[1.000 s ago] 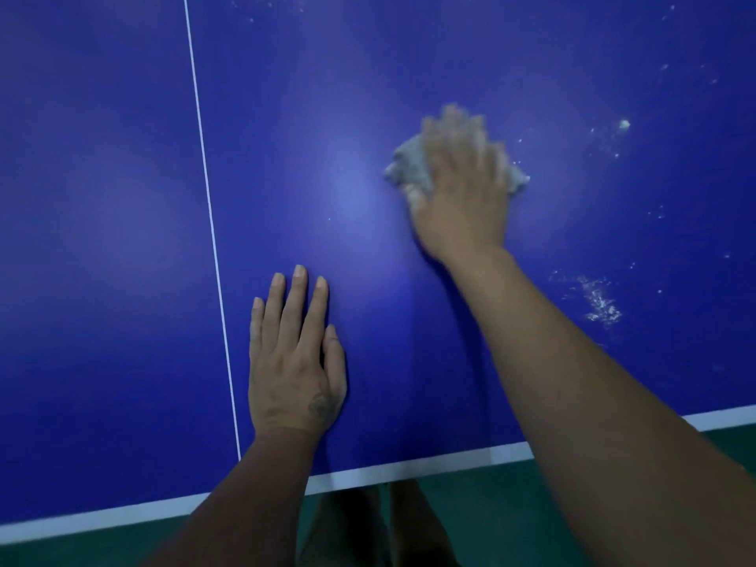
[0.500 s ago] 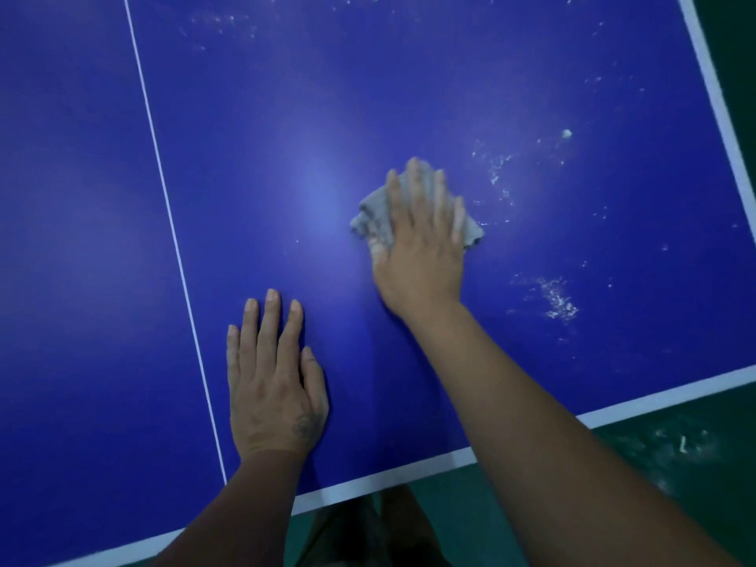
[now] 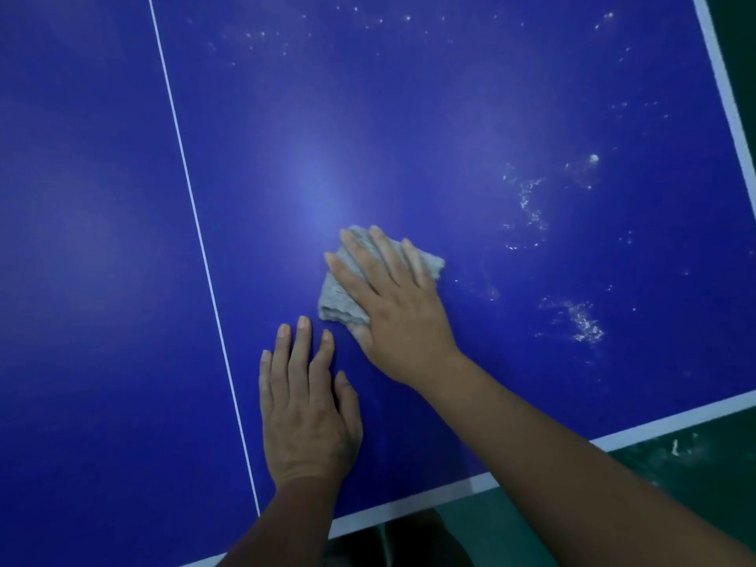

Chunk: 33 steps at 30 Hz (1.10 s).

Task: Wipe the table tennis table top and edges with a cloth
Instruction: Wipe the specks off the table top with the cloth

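The blue table tennis table [image 3: 409, 116] fills the view. A crumpled grey cloth [image 3: 337, 298] lies on it, just right of the white centre line [image 3: 192, 223]. My right hand [image 3: 392, 308] presses flat on the cloth with straight, spread fingers, and cloth shows past the fingertips and beside the thumb. Flat on the bare table, close to the near edge, rests my left hand [image 3: 307, 407], just below and left of the cloth, fingers straight and together.
White dust patches [image 3: 581, 317] and specks [image 3: 527, 198] lie on the table right of the cloth, with more specks at the far end. The white near edge stripe [image 3: 675, 419] and right edge stripe [image 3: 724, 88] border green floor [image 3: 695, 456].
My right hand has drawn the cloth back toward me and leftward, now close to my left hand. The left hand stays planted. The view has shifted, showing more of the table's right edge.
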### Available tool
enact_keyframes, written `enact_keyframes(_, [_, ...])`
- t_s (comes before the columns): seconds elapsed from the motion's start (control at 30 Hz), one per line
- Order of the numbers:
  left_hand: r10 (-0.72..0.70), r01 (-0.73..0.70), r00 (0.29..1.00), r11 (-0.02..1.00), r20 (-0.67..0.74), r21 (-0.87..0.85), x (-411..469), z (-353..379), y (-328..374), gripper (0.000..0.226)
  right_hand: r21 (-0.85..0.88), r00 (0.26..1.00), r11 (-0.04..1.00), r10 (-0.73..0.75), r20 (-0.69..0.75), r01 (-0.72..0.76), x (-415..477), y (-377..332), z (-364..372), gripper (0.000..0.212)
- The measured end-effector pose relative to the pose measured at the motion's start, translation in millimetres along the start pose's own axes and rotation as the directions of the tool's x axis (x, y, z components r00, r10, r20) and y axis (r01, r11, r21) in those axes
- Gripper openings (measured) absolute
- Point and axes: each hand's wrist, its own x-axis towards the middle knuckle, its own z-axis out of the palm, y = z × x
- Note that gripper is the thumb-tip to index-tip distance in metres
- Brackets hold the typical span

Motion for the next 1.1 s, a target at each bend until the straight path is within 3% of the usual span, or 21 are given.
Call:
enact_keyframes(0.13, [0.006, -0.006, 1.0, 0.999, 0.007, 0.031, 1, -1, 1, 0.055, 0.005, 0.998, 0.998, -0.06, -0.02, 0.06, 70, 15, -5, 0.075])
enact_keyframes(0.2, [0.017, -0.018, 1.0, 0.999, 0.013, 0.043, 1, -1, 1, 0.057, -0.001, 0.991, 0.992, 0.13, -0.028, -0.13, 95, 52, -11, 0.076])
enact_keyframes(0.27, [0.03, -0.031, 0.999, 0.998, 0.023, 0.053, 0, -1, 1, 0.058, 0.03, 0.901, 0.901, 0.434, -0.002, -0.434, 106, 85, -19, 0.077])
enact_keyframes(0.33, [0.033, -0.034, 0.999, 0.998, 0.023, 0.055, 1, -1, 0, 0.059, 0.034, 0.811, 0.81, 0.585, 0.0, -0.585, 101, 85, -20, 0.078])
enact_keyframes(0.4, [0.031, -0.032, 0.999, 0.998, 0.021, 0.054, 1, -1, 0, 0.059, -0.021, 0.865, 0.865, 0.5, -0.028, -0.501, 80, 53, -15, 0.083])
enact_keyframes(0.47, [0.033, -0.034, 0.999, 0.998, 0.013, 0.049, 1, 0, 0, 0.059, -0.041, 0.96, 0.96, 0.277, -0.026, -0.278, 44, 14, -7, 0.088])
enact_keyframes(0.57, [0.038, -0.038, 0.999, 0.998, 0.013, 0.045, 1, 0, -1, 0.058, -0.019, 0.995, 0.995, 0.097, 0.001, -0.097, -1, 9, -1, 0.088])
enact_keyframes(0.6, [0.037, -0.037, 0.999, 0.998, 0.015, 0.046, 1, 0, -1, 0.058, -0.034, 0.993, 0.992, 0.121, -0.009, -0.121, -4, 25, -1, 0.086])
enact_keyframes(0.67, [0.034, -0.035, 0.999, 0.998, 0.025, 0.048, 1, 0, 0, 0.058, -0.063, 0.946, 0.944, 0.324, -0.022, -0.325, 4, 65, -5, 0.081])
enact_keyframes(0.73, [0.033, -0.034, 0.999, 0.998, 0.034, 0.048, 0, -1, 1, 0.059, -0.029, 0.816, 0.816, 0.578, -0.012, -0.578, 19, 87, -15, 0.077])
enact_keyframes(0.77, [0.033, -0.035, 0.999, 0.998, 0.038, 0.048, 0, -1, 0, 0.059, -0.022, 0.774, 0.774, 0.632, -0.024, -0.633, 22, 83, -16, 0.077])
enact_keyframes(0.8, [0.035, -0.037, 0.999, 0.998, 0.038, 0.049, 1, -1, 0, 0.059, -0.03, 0.779, 0.778, 0.626, -0.04, -0.627, 20, 69, -13, 0.077])
enact_keyframes(0.83, [0.036, -0.038, 0.999, 0.998, 0.034, 0.047, 0, -1, 0, 0.059, -0.038, 0.835, 0.834, 0.549, -0.041, -0.55, 12, 50, -9, 0.079])
enact_keyframes(0.9, [0.033, -0.034, 0.999, 0.999, 0.022, 0.042, 1, -1, 0, 0.059, -0.041, 0.958, 0.957, 0.287, -0.023, -0.288, -16, 17, 0, 0.085])
enact_keyframes(0.97, [0.034, -0.034, 0.999, 0.999, 0.015, 0.041, 1, -1, 1, 0.058, -0.064, 0.99, 0.988, 0.142, 0.009, -0.141, -35, 27, 0, 0.086])
enact_keyframes(1.03, [0.038, -0.038, 0.999, 0.998, 0.012, 0.041, 1, -1, 1, 0.057, -0.096, 0.971, 0.966, 0.239, -0.01, -0.239, -31, 65, -5, 0.082])
enact_keyframes(1.1, [0.029, -0.03, 0.999, 0.999, 0.018, 0.038, 1, -2, 2, 0.058, -0.043, 0.857, 0.856, 0.514, -0.02, -0.515, -18, 95, -14, 0.076])
